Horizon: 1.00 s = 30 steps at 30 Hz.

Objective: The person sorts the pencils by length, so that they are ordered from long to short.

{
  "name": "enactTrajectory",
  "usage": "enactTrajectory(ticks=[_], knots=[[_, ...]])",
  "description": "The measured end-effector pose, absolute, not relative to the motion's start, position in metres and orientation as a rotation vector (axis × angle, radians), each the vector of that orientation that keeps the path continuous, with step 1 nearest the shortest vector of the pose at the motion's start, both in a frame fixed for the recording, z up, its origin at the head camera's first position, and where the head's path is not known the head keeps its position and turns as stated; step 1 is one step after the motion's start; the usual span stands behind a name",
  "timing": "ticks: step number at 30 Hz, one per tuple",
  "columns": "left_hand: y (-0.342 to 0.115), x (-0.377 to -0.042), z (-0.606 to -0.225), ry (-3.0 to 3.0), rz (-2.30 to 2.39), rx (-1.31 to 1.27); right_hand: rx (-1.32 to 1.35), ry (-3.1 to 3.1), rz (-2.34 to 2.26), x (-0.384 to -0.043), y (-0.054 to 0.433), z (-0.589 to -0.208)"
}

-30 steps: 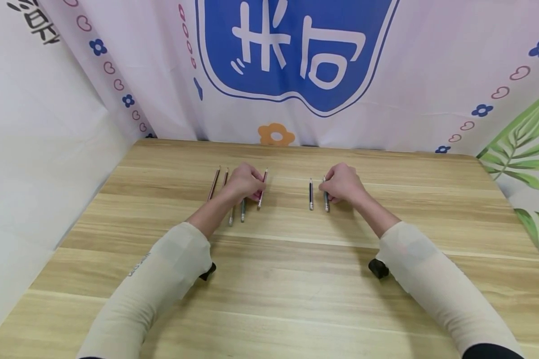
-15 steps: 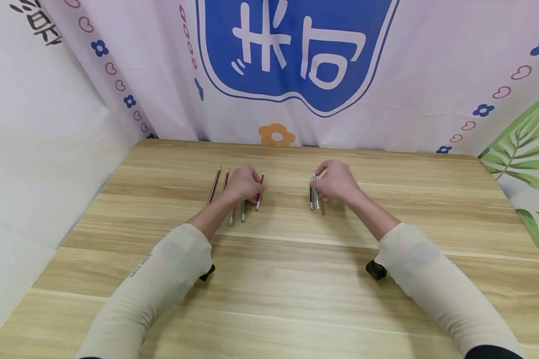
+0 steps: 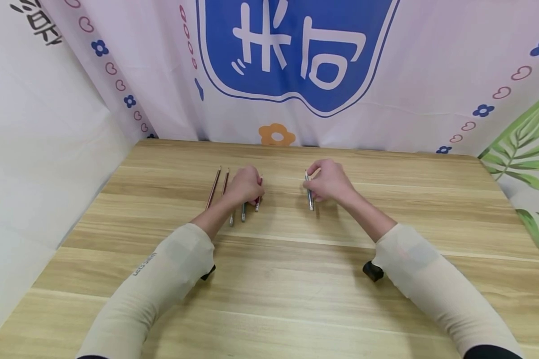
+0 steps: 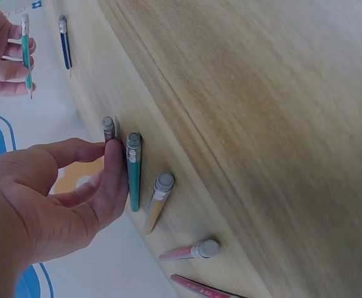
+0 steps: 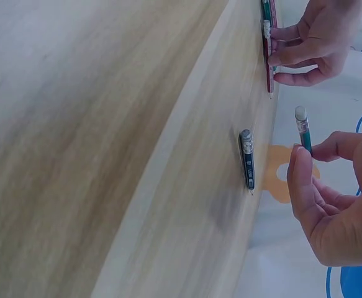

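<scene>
My left hand point(image 3: 246, 185) pinches a red pencil point(image 3: 258, 200) between thumb and fingers at the right end of a row of pencils. Close beside it in the left wrist view lies a green pencil point(image 4: 133, 177), then a yellow pencil point(image 4: 158, 203) and two reddish pencils point(image 4: 190, 251). My right hand point(image 3: 329, 180) pinches another green pencil point(image 5: 305, 133) near its eraser end, raised off the table. A dark blue pencil point(image 5: 249, 162) lies on the wood below that hand; the head view mostly hides it behind the raised pencil.
The wooden table point(image 3: 269, 289) runs back to a printed curtain point(image 3: 422, 99) along its far edge. A white cloth wall point(image 3: 36, 149) borders the left side. Beneath each sleeve a black wrist device point(image 3: 373, 270) shows.
My right hand has lifted the green pencil and carried it left, over the dark blue one. The left hand has shifted the red pencil slightly left, closer to the row.
</scene>
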<state>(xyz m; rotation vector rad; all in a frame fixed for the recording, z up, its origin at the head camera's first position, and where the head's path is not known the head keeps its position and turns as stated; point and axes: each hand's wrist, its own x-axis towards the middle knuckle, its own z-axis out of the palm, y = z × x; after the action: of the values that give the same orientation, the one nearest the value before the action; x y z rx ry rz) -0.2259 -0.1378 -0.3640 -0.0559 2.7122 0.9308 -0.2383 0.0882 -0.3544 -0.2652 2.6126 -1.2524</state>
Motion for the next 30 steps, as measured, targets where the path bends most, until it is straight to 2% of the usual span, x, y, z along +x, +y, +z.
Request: enactTrajectory(ticks=[30], knots=[[-0.141,-0.223,-0.361,2.595,1.073,0.01,-0.271,2.479,-1.328,-0.237,0.075,-0.359]])
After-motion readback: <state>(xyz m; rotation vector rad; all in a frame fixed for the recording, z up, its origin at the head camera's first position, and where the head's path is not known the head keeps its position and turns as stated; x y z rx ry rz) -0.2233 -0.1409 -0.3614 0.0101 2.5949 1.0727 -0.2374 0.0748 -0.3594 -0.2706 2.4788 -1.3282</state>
